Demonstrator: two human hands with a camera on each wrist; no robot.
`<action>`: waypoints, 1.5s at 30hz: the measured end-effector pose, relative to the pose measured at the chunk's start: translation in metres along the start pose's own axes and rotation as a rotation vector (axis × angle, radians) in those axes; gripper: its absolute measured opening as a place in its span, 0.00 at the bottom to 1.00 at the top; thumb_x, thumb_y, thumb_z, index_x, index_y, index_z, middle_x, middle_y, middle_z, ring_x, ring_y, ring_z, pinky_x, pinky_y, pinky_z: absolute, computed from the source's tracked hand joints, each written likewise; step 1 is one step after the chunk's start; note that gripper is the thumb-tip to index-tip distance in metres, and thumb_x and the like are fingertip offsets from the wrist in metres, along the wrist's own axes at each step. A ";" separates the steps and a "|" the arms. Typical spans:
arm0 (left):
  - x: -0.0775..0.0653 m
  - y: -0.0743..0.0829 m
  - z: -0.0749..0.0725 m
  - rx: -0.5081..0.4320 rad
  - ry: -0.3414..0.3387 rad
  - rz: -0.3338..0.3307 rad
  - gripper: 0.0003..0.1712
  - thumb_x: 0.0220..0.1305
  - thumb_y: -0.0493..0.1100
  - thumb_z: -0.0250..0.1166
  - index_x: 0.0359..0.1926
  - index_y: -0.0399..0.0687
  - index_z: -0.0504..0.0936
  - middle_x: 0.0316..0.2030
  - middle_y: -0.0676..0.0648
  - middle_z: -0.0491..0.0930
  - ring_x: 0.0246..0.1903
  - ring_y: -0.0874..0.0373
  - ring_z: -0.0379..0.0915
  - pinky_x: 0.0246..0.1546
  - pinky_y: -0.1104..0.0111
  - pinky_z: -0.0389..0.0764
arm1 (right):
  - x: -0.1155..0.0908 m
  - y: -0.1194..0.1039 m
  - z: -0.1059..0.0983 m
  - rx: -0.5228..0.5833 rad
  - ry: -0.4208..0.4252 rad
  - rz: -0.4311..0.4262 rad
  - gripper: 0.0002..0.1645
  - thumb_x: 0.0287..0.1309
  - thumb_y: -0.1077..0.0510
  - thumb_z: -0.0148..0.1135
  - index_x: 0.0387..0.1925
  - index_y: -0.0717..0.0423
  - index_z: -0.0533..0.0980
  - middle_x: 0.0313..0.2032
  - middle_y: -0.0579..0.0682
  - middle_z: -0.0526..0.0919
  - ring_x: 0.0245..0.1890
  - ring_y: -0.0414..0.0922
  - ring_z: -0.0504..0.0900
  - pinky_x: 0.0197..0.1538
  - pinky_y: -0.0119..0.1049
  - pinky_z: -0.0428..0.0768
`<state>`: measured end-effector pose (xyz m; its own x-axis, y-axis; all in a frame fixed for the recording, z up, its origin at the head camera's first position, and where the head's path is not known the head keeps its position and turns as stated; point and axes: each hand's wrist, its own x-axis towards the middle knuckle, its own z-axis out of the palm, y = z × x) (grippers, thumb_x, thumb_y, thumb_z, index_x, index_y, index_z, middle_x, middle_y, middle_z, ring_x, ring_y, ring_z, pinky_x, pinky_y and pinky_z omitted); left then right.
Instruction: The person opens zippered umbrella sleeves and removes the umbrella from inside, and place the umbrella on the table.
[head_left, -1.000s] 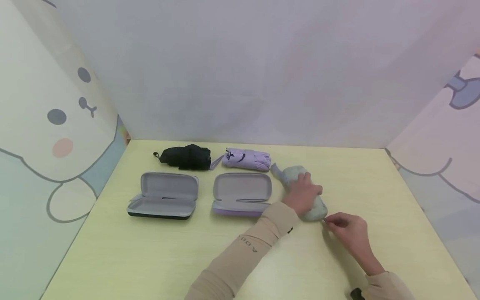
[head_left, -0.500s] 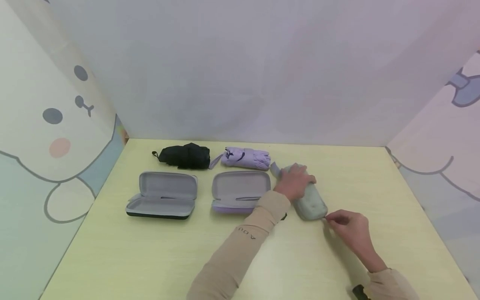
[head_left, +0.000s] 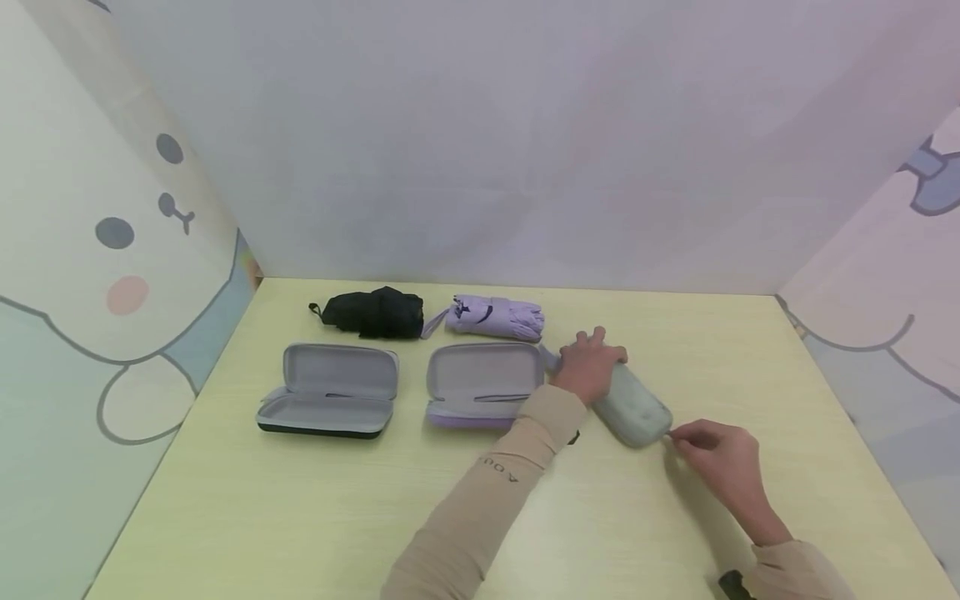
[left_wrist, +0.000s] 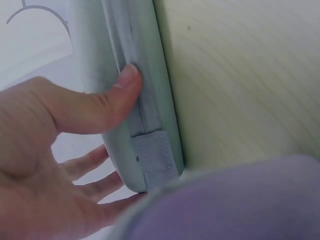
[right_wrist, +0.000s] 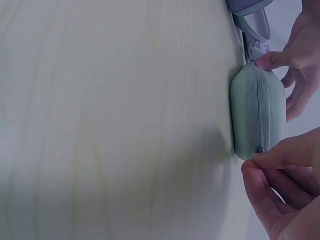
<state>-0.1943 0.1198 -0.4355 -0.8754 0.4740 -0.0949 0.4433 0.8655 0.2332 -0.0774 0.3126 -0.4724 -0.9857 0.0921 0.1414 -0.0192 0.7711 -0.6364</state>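
Note:
A pale green zippered case [head_left: 633, 410] lies slanted on the table, its lid down. My left hand [head_left: 588, 369] holds its far end. In the left wrist view the thumb [left_wrist: 127, 82] presses on the zipper side near a ribbed grey tab [left_wrist: 156, 155], and the other fingers reach behind the case. At the near end, my right hand [head_left: 723, 458] pinches the small zipper pull [right_wrist: 259, 150] between thumb and forefinger. The pull itself is mostly covered by the fingertips. The case's contents are hidden.
Left of the green case stand an open purple case [head_left: 483, 421] and an open black case [head_left: 322, 412], both grey inside. Behind them lie a folded purple umbrella [head_left: 502, 319] and a folded black umbrella [head_left: 375, 312]. A pale wall [head_left: 480, 167] closes the table's back.
My left hand has slid from the middle of the green case to its far end. The case's near end has swung slightly right, along with my right hand, which keeps pinching the pull.

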 end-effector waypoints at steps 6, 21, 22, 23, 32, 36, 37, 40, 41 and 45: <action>0.001 0.005 0.000 -0.054 0.005 -0.070 0.22 0.65 0.40 0.56 0.54 0.72 0.79 0.50 0.56 0.75 0.48 0.56 0.67 0.43 0.53 0.73 | 0.000 0.002 -0.003 -0.010 0.003 0.004 0.05 0.45 0.69 0.67 0.27 0.59 0.84 0.27 0.53 0.86 0.25 0.25 0.77 0.27 0.20 0.72; -0.003 0.020 0.000 -0.021 -0.026 -0.188 0.19 0.61 0.42 0.61 0.51 0.68 0.80 0.45 0.47 0.71 0.44 0.50 0.68 0.35 0.55 0.76 | 0.002 0.011 -0.012 -0.016 0.014 0.036 0.05 0.47 0.68 0.67 0.28 0.59 0.84 0.28 0.56 0.86 0.24 0.23 0.76 0.26 0.21 0.72; -0.003 0.021 0.000 -0.007 -0.032 -0.201 0.19 0.61 0.42 0.61 0.51 0.68 0.79 0.46 0.47 0.71 0.45 0.49 0.68 0.34 0.56 0.76 | 0.002 0.012 -0.012 -0.020 0.017 0.036 0.05 0.47 0.68 0.67 0.29 0.59 0.84 0.28 0.56 0.86 0.24 0.23 0.75 0.26 0.21 0.72; -0.003 0.023 0.000 0.004 -0.039 -0.216 0.18 0.61 0.43 0.61 0.51 0.68 0.79 0.47 0.46 0.71 0.47 0.48 0.68 0.33 0.56 0.77 | 0.002 0.013 -0.013 -0.024 0.020 0.038 0.05 0.47 0.68 0.66 0.29 0.59 0.84 0.29 0.56 0.86 0.24 0.23 0.75 0.26 0.21 0.72; -0.007 0.033 0.006 0.029 -0.051 -0.304 0.40 0.40 0.56 0.78 0.58 0.68 0.73 0.54 0.41 0.69 0.56 0.46 0.67 0.38 0.63 0.78 | 0.008 0.020 -0.017 -0.041 0.051 0.072 0.04 0.52 0.64 0.65 0.31 0.60 0.84 0.31 0.57 0.86 0.28 0.16 0.69 0.32 0.17 0.68; -0.010 0.029 0.008 -0.044 -0.021 -0.288 0.55 0.29 0.58 0.82 0.63 0.68 0.67 0.52 0.44 0.69 0.52 0.50 0.67 0.35 0.67 0.75 | 0.011 0.020 -0.017 -0.028 0.067 0.077 0.05 0.52 0.63 0.66 0.31 0.61 0.84 0.29 0.57 0.86 0.28 0.16 0.69 0.32 0.18 0.67; -0.010 0.027 0.008 -0.060 -0.008 -0.279 0.55 0.28 0.57 0.82 0.63 0.67 0.67 0.51 0.45 0.69 0.50 0.51 0.67 0.34 0.68 0.74 | 0.012 0.020 -0.017 -0.027 0.073 0.076 0.05 0.52 0.63 0.66 0.30 0.61 0.84 0.29 0.57 0.86 0.28 0.16 0.69 0.33 0.18 0.67; -0.014 0.020 0.008 -0.130 0.027 -0.242 0.48 0.30 0.53 0.82 0.58 0.61 0.71 0.47 0.46 0.71 0.45 0.54 0.66 0.30 0.70 0.70 | 0.015 0.020 -0.018 -0.023 0.084 0.065 0.04 0.51 0.63 0.67 0.29 0.61 0.85 0.28 0.57 0.86 0.28 0.16 0.69 0.32 0.19 0.67; -0.015 0.018 0.009 -0.147 0.034 -0.225 0.46 0.30 0.52 0.82 0.56 0.59 0.72 0.47 0.47 0.71 0.43 0.54 0.67 0.30 0.70 0.69 | 0.015 0.020 -0.018 -0.022 0.085 0.063 0.04 0.51 0.63 0.67 0.29 0.61 0.84 0.28 0.57 0.86 0.27 0.16 0.69 0.31 0.19 0.67; -0.020 0.009 0.006 -0.218 0.024 -0.174 0.39 0.33 0.47 0.81 0.50 0.56 0.73 0.45 0.47 0.70 0.40 0.55 0.67 0.31 0.71 0.68 | 0.018 0.019 -0.018 -0.025 0.083 0.063 0.04 0.51 0.63 0.66 0.29 0.61 0.84 0.28 0.57 0.86 0.27 0.16 0.69 0.30 0.19 0.67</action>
<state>-0.1717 0.1187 -0.4375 -0.9402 0.3150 -0.1297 0.2361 0.8769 0.4188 -0.0923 0.3407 -0.4682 -0.9674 0.1918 0.1651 0.0473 0.7779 -0.6267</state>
